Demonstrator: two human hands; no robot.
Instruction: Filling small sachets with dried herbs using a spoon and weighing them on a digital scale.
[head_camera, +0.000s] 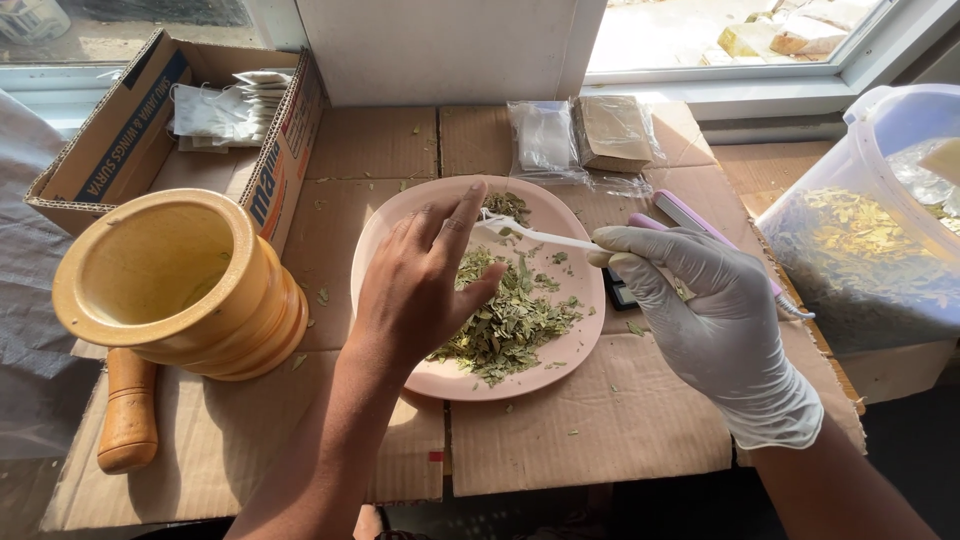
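Hands over a pink plate (400, 235), both busy with dried leaves. Left hand (420, 285) bare, loosely spread, fingers long and slightly curled, thumb tip dipping into the leaf pile (505, 320), index reaching toward the head of a white plastic fork (535, 235); nothing gripped, palm turned down over the plate's left half. Right hand (705, 320) in a thin, wrinkled pale latex glove, closed in a pinch around the fork's handle end, tines pointing left and touching a small clump of leaves near the plate's far rim.

Leaves: flat, brittle, olive-green flakes, heaped in the plate's middle and lower part, a few crumbs strewn on the flattened brown cardboard (600, 420) covering the table. Plate: smooth, matte, round, shallow.

Left of the plate, a turned wooden mortar (190, 290), glossy honey-yellow, ribbed at the waist, tilted toward the camera, hollow mostly bare. Below it, a wooden pestle (127, 420), rounded at the end, lying on the cardboard. Behind, an open corrugated box (140, 130) with small white paper sachets inside.

Beyond the plate, two clear plastic packets (590, 140), one whitish, one tan. Just under the gloved hand, a slim lilac and white tool (690, 215), partly hidden. Far right, a translucent plastic tub (860, 250) filled with more dry leaves, sunlit.
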